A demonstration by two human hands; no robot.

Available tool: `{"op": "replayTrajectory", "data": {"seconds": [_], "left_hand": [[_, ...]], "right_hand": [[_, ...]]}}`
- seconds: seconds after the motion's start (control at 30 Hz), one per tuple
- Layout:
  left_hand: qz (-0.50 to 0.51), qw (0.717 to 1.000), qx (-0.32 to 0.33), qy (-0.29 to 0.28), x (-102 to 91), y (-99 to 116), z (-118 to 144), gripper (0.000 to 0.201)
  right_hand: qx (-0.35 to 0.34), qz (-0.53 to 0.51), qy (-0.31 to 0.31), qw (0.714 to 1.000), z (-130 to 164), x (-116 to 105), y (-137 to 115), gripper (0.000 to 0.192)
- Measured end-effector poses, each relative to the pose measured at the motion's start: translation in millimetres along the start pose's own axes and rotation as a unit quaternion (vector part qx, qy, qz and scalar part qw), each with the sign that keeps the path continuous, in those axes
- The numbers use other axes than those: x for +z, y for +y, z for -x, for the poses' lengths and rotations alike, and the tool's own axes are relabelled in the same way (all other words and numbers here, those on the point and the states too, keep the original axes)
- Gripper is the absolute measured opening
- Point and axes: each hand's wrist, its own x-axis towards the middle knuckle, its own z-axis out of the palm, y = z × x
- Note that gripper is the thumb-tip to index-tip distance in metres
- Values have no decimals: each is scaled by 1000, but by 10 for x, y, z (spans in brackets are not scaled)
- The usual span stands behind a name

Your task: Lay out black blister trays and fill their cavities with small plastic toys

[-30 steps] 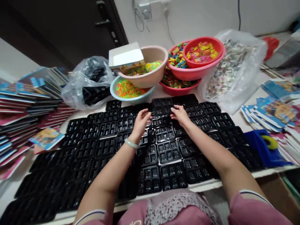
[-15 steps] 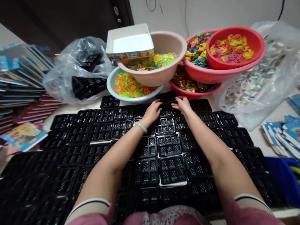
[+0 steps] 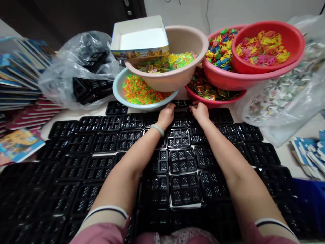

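Moved: since the earlier frames both hands have gone further up the frame, from the middle rows of trays to the top row, and the bowls now fill more of the view.
Left hand (image 3: 166, 115): palm down, fingers bent over the left edge of the black tray (image 3: 180, 103); a pale bangle (image 3: 157, 129) sits on the wrist.
Right hand (image 3: 200, 112): palm down, fingers curled on the tray's right edge; whether they pinch it or only press cannot be told.
Tray place: upper middle of the frame, at the top of the tray field, just below the pale blue bowl (image 3: 119, 98) and the lower red bowl (image 3: 223, 102).
Tray axis: long side runs left to right across the frame, compartments facing up; mostly hidden by the hands.
Around: rows of black trays (image 3: 106, 142) cover the table; beige bowl (image 3: 177, 78) with a white box (image 3: 139, 39) in the upper middle; clear bag (image 3: 63, 81) of trays at upper left; stacked books (image 3: 15, 84) at the left edge.
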Motion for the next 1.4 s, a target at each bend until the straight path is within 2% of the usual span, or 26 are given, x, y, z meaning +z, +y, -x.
{"op": "replayTrajectory", "data": {"seconds": [0.17, 0.33, 0.57, 0.67, 0.87, 1.03, 1.17, 1.4], "left_hand": [[-39, 999, -11, -19, 21, 11, -4, 30], [-70, 996, -1, -47, -4, -21, -39, 26], [-57, 996, 46, -60, -64, -50, -21, 22], [-63, 996, 46, -54, -87, -35, -33, 25], [-59, 994, 47, -78, -83, 36, -93, 15], [-98, 991, 35, -79, -53, 131, -112, 20], [-137, 984, 43, -103, -43, 169, -128, 24], [-161, 980, 30, -117, -3, 221, -180, 27]], "right_hand": [[-48, 169, 17, 984, 28, -44, -47, 26], [-84, 255, -3, 963, 57, -101, -63, 29], [-105, 254, -30, 961, 105, -159, 1, 28], [-106, 259, -16, 960, 66, -159, 1, 29], [-90, 253, 2, 963, -11, -128, 5, 30], [-96, 259, 2, 961, -18, -125, 54, 33], [-102, 268, -4, 958, -35, -116, 99, 32], [-113, 284, -9, 952, -26, -100, 21, 32]]}}
